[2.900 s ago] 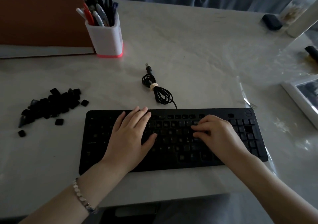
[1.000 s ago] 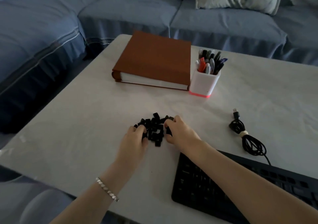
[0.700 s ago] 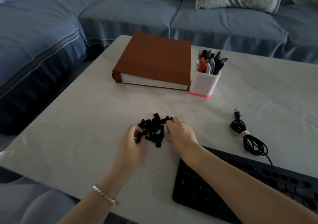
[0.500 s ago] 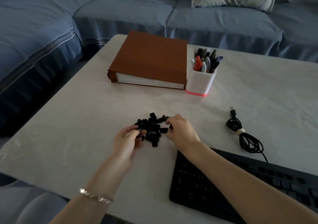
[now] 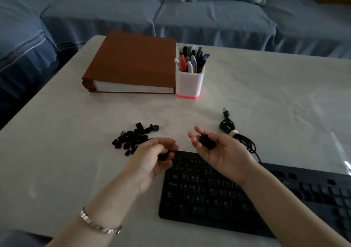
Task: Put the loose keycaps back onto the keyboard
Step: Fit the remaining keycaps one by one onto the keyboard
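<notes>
While both hands are held over the far-left corner of the flat black plastic keyboard (image 5: 218, 195), keycaps are carried in each.

Left hand (image 5: 150, 161): palm turned inward, fingers curled, a small black keycap (image 5: 164, 155) pinched between thumb and fingertips at the keyboard's far-left edge.

Right hand (image 5: 222, 153): palm up, fingers half curled, a dark clump of keycaps (image 5: 206, 142) cupped in the palm. The count cannot be told.

A heap of loose black plastic keycaps (image 5: 133, 137) is noted on the pale marbled desk (image 5: 275, 95), at 10 o'clock from the left hand and just beside it, apart from the keyboard.

Some caps are seen seated in the keyboard's left block; gaps cannot be told in the dim light.

A coiled black USB cable (image 5: 230, 128) lies at 1 o'clock from the right hand. A thick brown hardcover book (image 5: 133, 60) is recorded at 12 o'clock from the heap, well apart. A white square pen pot with red base (image 5: 190, 82) stands close against the book's right edge.

A silver link bracelet (image 5: 98, 226) is worn on the left wrist.

A blue fabric sofa (image 5: 190, 17) is seen beyond the desk's far edge.
</notes>
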Demonstrator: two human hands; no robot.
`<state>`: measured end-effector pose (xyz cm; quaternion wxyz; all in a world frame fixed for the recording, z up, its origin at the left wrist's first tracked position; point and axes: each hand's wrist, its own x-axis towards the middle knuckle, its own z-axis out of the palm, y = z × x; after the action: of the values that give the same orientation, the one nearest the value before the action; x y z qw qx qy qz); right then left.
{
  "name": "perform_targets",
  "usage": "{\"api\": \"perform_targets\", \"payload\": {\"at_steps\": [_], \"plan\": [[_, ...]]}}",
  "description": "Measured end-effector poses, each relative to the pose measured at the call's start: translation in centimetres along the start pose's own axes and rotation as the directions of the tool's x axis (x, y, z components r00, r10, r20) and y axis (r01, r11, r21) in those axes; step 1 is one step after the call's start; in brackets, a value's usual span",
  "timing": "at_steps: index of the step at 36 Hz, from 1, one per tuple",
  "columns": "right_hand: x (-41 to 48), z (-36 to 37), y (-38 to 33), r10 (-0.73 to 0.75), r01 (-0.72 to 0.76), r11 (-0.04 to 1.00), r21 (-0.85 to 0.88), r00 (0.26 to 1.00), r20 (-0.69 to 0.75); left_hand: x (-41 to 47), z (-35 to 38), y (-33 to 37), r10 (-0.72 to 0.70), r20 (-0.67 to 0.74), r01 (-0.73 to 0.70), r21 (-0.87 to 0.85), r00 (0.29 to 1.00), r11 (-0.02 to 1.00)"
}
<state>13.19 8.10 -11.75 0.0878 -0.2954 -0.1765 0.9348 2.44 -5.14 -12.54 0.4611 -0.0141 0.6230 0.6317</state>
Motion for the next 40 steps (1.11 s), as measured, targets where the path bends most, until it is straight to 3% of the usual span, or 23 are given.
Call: {"api": "perform_targets", "payload": {"at_steps": [7,10,15,24,31,36,40], "plan": [[-5.0,-3.2,-0.5,-0.106,0.104,0.986,-0.129,0.994,-0.011,-1.5,4.2,-1.4,0.220,0.117,-0.247,0.358,0.969,0.900],[-6.9,-4.4,-0.6,-0.130,0.113,0.971,-0.209,0.989,-0.072,-2.3,5.9,-2.3,0.385,0.263,-0.465,0.433,0.885,0.772],[-9.1,-6.8,-0.6,-0.166,0.117,0.957,-0.267,0.971,-0.172,-3.2,8.0,-4.5,0.457,0.475,-0.659,0.530,0.752,0.534],[-12.0,-9.6,0.1,-0.285,0.110,0.877,-0.467,0.903,-0.323,-3.5,10.0,-7.8,0.432,0.563,-0.708,0.526,0.705,0.471],[-13.6,-10.8,0.5,-0.426,0.090,0.714,-0.694,0.843,-0.329,-4.2,10.5,-8.4,0.340,0.647,-0.720,0.514,0.682,0.467],[-14.9,-12.0,0.7,-0.494,0.057,0.462,-0.885,0.845,-0.204,-4.5,10.7,-9.0,0.264,0.674,-0.704,0.541,0.690,0.460],[-15.8,-12.8,0.5,-0.497,0.050,0.246,-0.968,0.864,-0.081,-4.7,11.1,-9.3,0.198,0.687,-0.666,0.525,0.699,0.529]]}}
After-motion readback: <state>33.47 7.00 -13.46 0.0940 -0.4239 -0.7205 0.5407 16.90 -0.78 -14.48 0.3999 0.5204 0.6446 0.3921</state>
